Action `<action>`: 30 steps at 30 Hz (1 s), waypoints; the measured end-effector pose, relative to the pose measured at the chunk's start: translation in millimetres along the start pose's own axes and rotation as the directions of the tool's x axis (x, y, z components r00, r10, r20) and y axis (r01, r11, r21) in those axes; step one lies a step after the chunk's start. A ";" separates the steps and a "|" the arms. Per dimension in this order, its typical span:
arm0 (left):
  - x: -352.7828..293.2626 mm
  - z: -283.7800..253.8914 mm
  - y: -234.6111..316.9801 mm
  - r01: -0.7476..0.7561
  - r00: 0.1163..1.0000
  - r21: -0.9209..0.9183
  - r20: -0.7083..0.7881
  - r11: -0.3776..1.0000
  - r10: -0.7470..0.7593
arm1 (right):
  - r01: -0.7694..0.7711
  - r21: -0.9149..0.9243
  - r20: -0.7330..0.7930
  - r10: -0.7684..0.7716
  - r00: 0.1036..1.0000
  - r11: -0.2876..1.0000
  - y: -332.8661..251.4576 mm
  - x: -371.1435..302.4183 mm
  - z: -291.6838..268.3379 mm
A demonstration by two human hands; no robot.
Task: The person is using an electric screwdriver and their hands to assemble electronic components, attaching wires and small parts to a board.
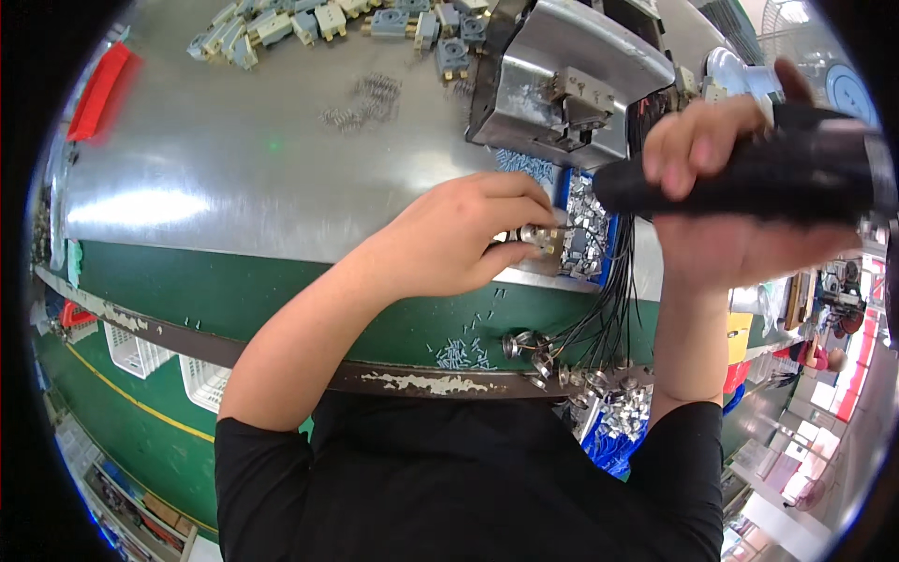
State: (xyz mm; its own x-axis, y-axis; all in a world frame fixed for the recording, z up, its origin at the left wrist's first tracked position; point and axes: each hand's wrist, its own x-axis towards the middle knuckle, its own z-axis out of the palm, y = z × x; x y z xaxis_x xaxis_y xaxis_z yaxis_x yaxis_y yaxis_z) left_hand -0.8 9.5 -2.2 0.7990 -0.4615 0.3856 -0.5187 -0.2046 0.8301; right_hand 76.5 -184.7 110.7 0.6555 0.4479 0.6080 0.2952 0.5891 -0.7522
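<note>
My left hand (459, 234) is closed in a pinch on a small silvery metal part (532, 234) at the front of the steel worktop, beside a blue tray (611, 242) of small metal pieces. The fingers hide much of this part. Raised close to the camera at the right, my right hand (702, 150) is wrapped round a thick black cylindrical tool (749, 178). It lies nearly level, its blunt end to the left. Blur and nearness keep its exact kind from showing. Black wires (623, 290) run between the hands to round metal parts (538, 354) at the table's front edge.
A bent steel fixture (567, 84) stands behind the tray, with blue screws (524, 165) at its foot. More screws (459, 354) lie on the green mat (281, 281). Springs (365, 103), grey switch-like blocks (403, 23) and a red bin (98, 89) sit farther back.
</note>
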 end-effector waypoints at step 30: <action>2.3 -3.0 3.8 -0.004 1.000 0.021 -0.007 1.000 0.004 | 0.071 0.185 -0.216 -0.030 0.976 0.980 28.3 52.1 -3.2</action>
State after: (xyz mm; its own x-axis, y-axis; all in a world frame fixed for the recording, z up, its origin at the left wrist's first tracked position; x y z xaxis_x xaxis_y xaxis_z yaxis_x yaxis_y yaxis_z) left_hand 0.0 10.2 3.0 0.7989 -0.4567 0.3915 -0.5282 -0.2210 0.8199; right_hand 121.2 -146.9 120.3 0.7808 0.2740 0.5615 0.2079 0.7335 -0.6471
